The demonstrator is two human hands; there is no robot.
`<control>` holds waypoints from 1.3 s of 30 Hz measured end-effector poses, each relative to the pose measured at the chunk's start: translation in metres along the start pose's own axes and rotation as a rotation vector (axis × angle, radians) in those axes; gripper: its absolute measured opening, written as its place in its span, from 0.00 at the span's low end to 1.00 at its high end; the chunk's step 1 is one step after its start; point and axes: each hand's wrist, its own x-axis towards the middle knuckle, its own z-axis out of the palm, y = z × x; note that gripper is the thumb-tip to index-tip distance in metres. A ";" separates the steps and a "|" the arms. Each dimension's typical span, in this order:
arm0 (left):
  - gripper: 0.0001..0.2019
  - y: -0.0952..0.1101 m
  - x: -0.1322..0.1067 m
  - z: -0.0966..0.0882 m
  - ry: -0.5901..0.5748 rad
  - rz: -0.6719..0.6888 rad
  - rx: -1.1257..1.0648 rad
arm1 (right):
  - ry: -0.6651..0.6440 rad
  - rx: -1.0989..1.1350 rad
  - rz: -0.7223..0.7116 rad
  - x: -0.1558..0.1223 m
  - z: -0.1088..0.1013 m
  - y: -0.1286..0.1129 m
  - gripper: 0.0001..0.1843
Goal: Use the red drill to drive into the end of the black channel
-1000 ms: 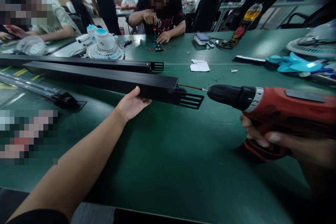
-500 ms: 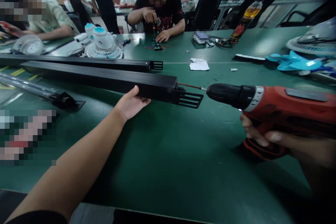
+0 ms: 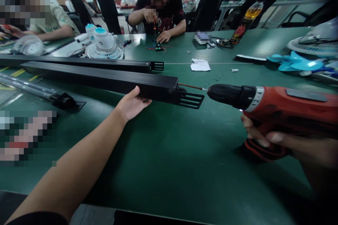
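L hand (image 3: 132, 105) is clasping black bar (image 3: 105, 81); R hand (image 3: 277, 142), tight on drill (image 3: 280, 107), is pressing bit (image 3: 191, 86) into its end, fastening seemingly midway.

Barely any movement was recorded over the final second. The whole scene was carried a touch upward and to the left in the head view. The drill (image 3: 277, 107) gripped in the right hand (image 3: 295, 147), the black rail (image 3: 105, 81) steadied by the left hand (image 3: 132, 105) and the scraps of white paper (image 3: 200, 65) beyond were thus displaced together. Most of that drift was completed within the first half-second, and almost nothing was altered afterwards. The numerals on the drill's white collar (image 3: 254, 99) were presented slightly differently, though they were too small to be read with certainty.
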 end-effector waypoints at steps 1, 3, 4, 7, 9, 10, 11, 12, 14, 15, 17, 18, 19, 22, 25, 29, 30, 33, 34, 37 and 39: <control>0.22 0.000 0.000 0.000 -0.004 -0.003 -0.002 | -0.016 -0.006 -0.011 0.000 0.000 0.000 0.23; 0.22 0.001 0.000 -0.001 -0.005 -0.007 -0.003 | -0.058 -0.023 -0.045 0.000 0.000 -0.001 0.22; 0.23 0.001 0.000 -0.001 -0.003 -0.008 -0.001 | -0.066 -0.029 -0.055 0.000 0.000 -0.001 0.22; 0.24 0.000 0.001 -0.002 0.009 -0.008 0.007 | -0.051 -0.051 -0.069 0.000 0.000 -0.002 0.22; 0.24 0.000 0.001 -0.003 0.013 -0.008 0.012 | -0.043 -0.057 -0.058 0.000 -0.001 -0.001 0.23; 0.24 0.000 0.002 -0.004 0.011 -0.008 0.012 | -0.041 -0.059 -0.053 -0.001 -0.001 -0.001 0.23; 0.23 0.000 0.003 -0.005 0.006 -0.009 0.010 | -0.035 -0.059 -0.052 -0.001 -0.001 0.000 0.22; 0.23 0.000 0.004 -0.007 -0.004 -0.012 0.007 | -0.030 -0.061 -0.057 -0.001 -0.001 0.000 0.22; 0.22 0.000 0.005 -0.010 -0.029 -0.022 -0.004 | -0.023 -0.063 -0.075 -0.001 -0.001 0.000 0.20; 0.22 0.000 0.006 -0.011 -0.040 -0.027 -0.010 | -0.024 -0.064 -0.077 -0.002 -0.001 0.001 0.20; 0.22 0.001 0.006 -0.012 -0.048 -0.034 -0.015 | -0.027 -0.067 -0.072 -0.002 -0.001 0.002 0.21; 0.22 0.001 0.006 -0.012 -0.044 -0.035 -0.013 | -0.030 -0.071 -0.067 -0.001 -0.002 0.002 0.21; 0.22 0.001 0.006 -0.012 -0.037 -0.032 -0.008 | -0.031 -0.075 -0.067 -0.001 -0.002 0.003 0.21; 0.22 0.000 0.005 -0.008 -0.009 -0.016 0.003 | -0.032 -0.078 -0.077 -0.001 -0.003 0.004 0.21; 0.23 0.000 0.004 -0.006 0.003 -0.010 -0.001 | -0.020 -0.079 -0.088 -0.001 -0.002 0.003 0.21; 0.24 0.000 0.003 -0.006 0.000 -0.005 0.001 | -0.030 -0.062 -0.097 0.000 0.001 -0.001 0.21; 0.24 0.000 0.003 -0.006 0.001 -0.001 0.004 | -0.033 -0.057 -0.096 0.000 0.002 -0.002 0.21; 0.24 0.000 0.003 -0.005 0.010 0.001 0.016 | -0.036 -0.063 -0.098 0.001 0.001 -0.003 0.22; 0.24 0.000 0.003 -0.004 0.013 0.001 0.019 | -0.036 -0.066 -0.097 0.001 0.001 -0.003 0.22; 0.24 0.000 0.002 -0.003 0.017 0.003 0.024 | -0.034 -0.053 -0.080 0.000 0.000 -0.003 0.22; 0.24 0.000 0.002 -0.003 0.019 0.001 0.028 | -0.031 -0.035 -0.058 0.000 0.001 -0.003 0.23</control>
